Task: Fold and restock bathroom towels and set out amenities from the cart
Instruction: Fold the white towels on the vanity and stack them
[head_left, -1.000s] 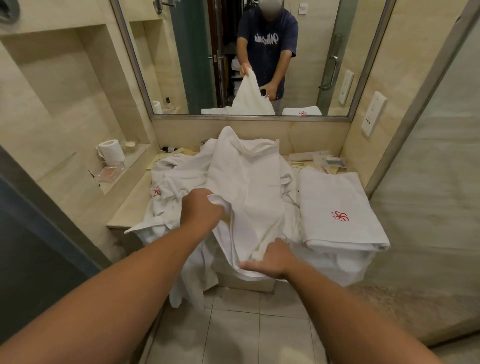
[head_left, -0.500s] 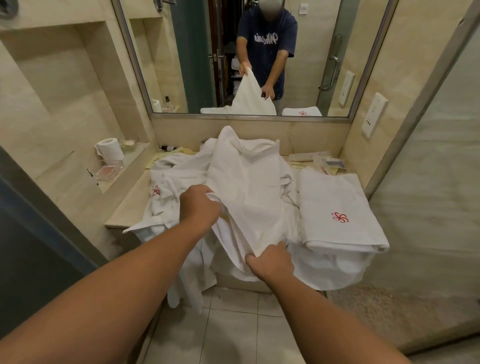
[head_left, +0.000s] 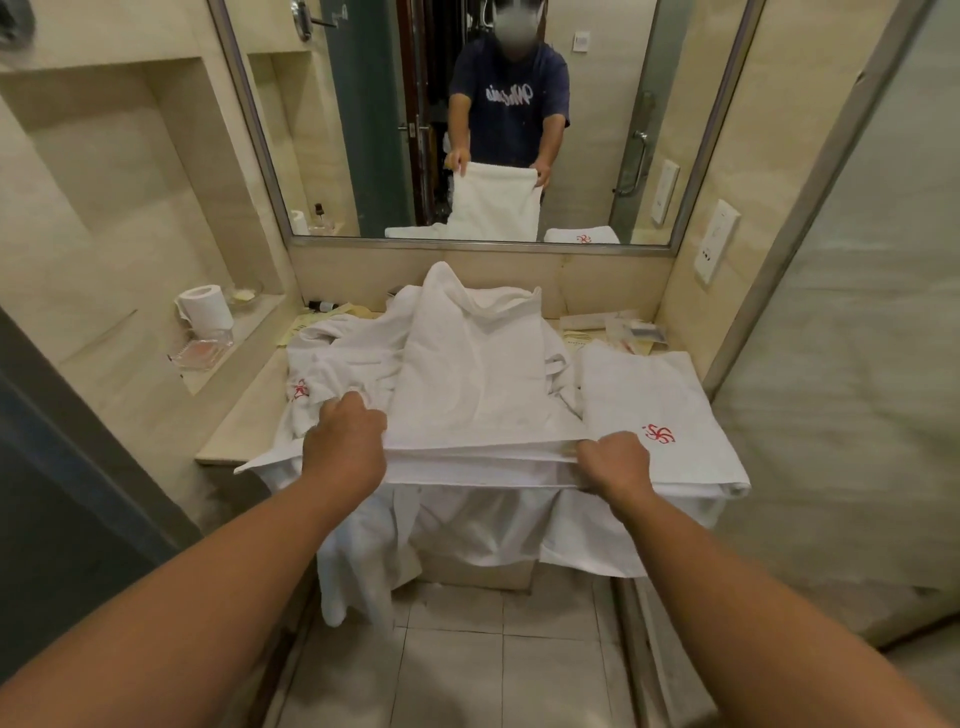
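Towel (head_left: 483, 384) stretched over worktop (head_left: 241, 421)
Left hand (head_left: 345, 447), right hand (head_left: 615, 465) at its near corners; fingers clenched on the hem.

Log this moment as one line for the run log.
step: folding | towel: held flat over loose pile | left hand: grips near edge | right hand: grips near edge | folded towel: at right

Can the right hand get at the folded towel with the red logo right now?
Likely yes, once freed: the right hand grips the stretched towel, and the folded towel lies uncovered right beside it.
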